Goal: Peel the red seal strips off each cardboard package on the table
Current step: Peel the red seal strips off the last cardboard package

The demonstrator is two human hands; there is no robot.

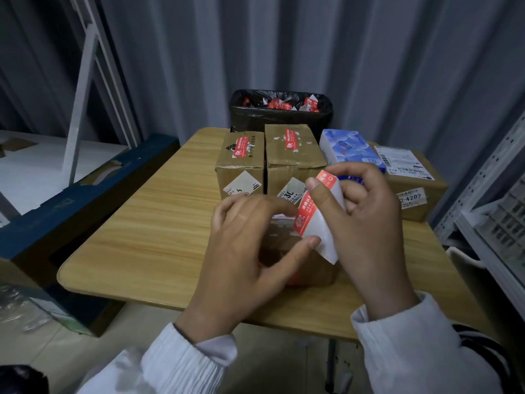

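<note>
Now, on the counter [142, 223]: four cardboard packages and one blue-and-white pack [349, 149]. Nearest of the four, the near package [301, 265], low and mostly hidden beneath both hands. Behind it, side by side and touching, two upright ones: the left rear package [241, 177] and the right rear package [289, 166]. Farther right, just beside the blue-and-white pack, the fourth package [414, 194], with white labels on top and side.

Red strips in plain sight outside the bin: three. Stuck flat, the first stuck strip [241, 149] on top of the left rear package and the second stuck strip [291, 139] on top of the right rear package. Third, the peeled strip [315, 214], raised above the near package, curling, white backing showing along its right and lower edge; lower end touching the cardboard or not, impossible to tell.

Right hand [369, 223]: pinching the peeled strip, thumb laid across the printed red face, fingers curled behind it. Left hand [247, 245]: resting on the near package, fingers loosely spread over its top, thumb tip touching the strip's lower white edge.

Beyond the counter's far edge, one black-lined bin [281, 118] with a heap of crumpled red strips, too tangled to count.
</note>
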